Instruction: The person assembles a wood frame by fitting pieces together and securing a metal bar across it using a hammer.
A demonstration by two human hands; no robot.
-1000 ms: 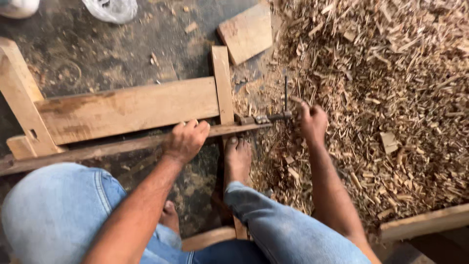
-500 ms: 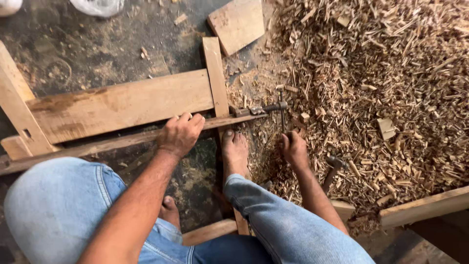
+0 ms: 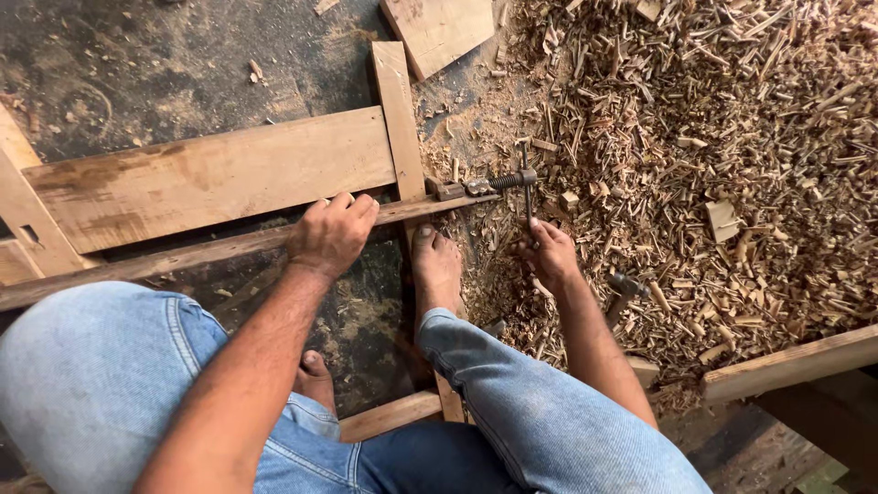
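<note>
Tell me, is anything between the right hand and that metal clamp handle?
Nothing visible. The right hand already grips the lower end of the clamp handle, with only wood chips lying around it. The left hand rests on the long rail.

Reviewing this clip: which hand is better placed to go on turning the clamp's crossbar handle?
The right hand, probably. Its fingers already grip the lower end of the metal crossbar handle of the clamp screw. The left hand is farther along, pressing down on the long wooden rail, apart from the handle.
</note>
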